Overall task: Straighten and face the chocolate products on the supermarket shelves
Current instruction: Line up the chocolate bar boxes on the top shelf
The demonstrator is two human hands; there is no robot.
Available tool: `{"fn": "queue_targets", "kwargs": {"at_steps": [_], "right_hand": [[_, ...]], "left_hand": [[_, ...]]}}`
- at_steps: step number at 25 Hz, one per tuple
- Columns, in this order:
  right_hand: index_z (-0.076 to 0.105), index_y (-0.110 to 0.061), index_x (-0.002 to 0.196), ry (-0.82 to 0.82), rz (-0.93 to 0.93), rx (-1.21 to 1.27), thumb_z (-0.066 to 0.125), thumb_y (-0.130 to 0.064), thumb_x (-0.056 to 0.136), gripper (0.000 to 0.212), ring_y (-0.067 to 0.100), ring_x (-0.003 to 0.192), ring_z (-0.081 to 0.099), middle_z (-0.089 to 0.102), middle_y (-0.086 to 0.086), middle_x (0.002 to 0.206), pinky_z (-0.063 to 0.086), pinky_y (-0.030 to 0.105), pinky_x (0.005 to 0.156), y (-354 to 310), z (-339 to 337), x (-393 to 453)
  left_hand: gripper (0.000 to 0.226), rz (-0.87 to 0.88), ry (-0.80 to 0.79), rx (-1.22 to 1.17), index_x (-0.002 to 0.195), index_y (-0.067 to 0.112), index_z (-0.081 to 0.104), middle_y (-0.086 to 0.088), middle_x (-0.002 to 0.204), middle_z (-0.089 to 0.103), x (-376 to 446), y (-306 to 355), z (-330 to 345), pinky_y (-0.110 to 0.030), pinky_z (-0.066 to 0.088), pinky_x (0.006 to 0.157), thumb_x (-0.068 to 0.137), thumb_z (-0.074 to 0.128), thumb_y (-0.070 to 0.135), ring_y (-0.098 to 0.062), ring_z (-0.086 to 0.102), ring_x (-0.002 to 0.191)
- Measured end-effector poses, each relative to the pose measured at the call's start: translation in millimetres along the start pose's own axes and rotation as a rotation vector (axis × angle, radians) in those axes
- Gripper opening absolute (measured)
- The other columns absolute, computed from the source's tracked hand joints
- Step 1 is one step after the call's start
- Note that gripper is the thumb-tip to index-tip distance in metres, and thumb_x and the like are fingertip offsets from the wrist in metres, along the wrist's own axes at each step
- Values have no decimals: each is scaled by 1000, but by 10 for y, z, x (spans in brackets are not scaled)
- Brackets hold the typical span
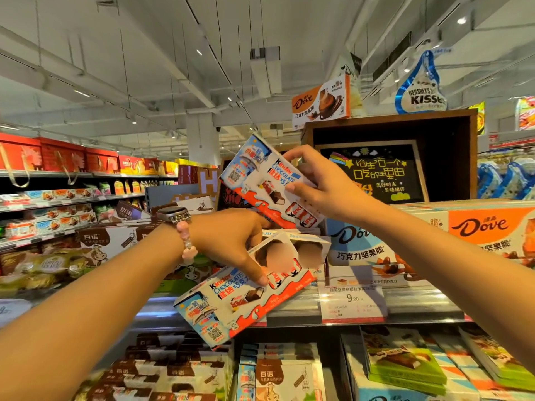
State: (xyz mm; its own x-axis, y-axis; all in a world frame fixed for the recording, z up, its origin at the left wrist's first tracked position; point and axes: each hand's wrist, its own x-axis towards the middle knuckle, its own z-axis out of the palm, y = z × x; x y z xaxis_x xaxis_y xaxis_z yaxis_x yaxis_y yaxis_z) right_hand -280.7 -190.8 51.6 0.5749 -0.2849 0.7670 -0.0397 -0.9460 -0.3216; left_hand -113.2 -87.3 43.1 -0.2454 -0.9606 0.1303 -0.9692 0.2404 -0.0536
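Both raised: left hand [231,241] grips lower Kinder box [231,305]; right hand [324,180] pinches upper Kinder box [260,180].

Bright, even store light is falling from the ceiling lamps [461,20], which are showing as small white spots. Shadows are staying soft and faint. Glare is washing over the shelf edge [162,311] and the clear cover of the price tag [351,302]. The wide lens is bending the ceiling rails and stretching both forearms toward the lower corners. The far shelves [46,215] at the left are looking soft, and a patch on the box front [278,256] is smeared.
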Motion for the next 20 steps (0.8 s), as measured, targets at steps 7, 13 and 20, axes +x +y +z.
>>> {"fn": "queue_targets", "kwargs": {"at_steps": [7, 13, 20], "right_hand": [[46, -16, 125, -161, -25, -339, 61, -15, 88, 40, 7, 95, 54, 61, 1, 112, 47, 19, 73, -56, 34, 121], [51, -23, 124, -369, -11, -546, 63, -18, 86, 40, 20, 100, 56, 61, 4, 113, 49, 39, 82, -71, 221, 129], [58, -14, 125, -538, 22, -519, 48, -7, 92, 36, 13, 105, 55, 63, -4, 112, 41, 26, 93, -136, 123, 187]], "left_hand": [[53, -5, 137, 34, 50, 10, 57, -6, 114, 65, -119, -58, 94, -40, 49, 76, 62, 72, 59, -4, 55, 103], [41, 43, 327, -25, 76, 23, 77, 14, 112, 47, -290, -92, 89, -24, 46, 83, 60, 71, 60, 0, 43, 104], [37, -2, 371, -200, 86, 25, 76, 24, 136, 34, -316, -156, 114, -21, 29, 102, 62, 70, 53, 8, 25, 127]]}}
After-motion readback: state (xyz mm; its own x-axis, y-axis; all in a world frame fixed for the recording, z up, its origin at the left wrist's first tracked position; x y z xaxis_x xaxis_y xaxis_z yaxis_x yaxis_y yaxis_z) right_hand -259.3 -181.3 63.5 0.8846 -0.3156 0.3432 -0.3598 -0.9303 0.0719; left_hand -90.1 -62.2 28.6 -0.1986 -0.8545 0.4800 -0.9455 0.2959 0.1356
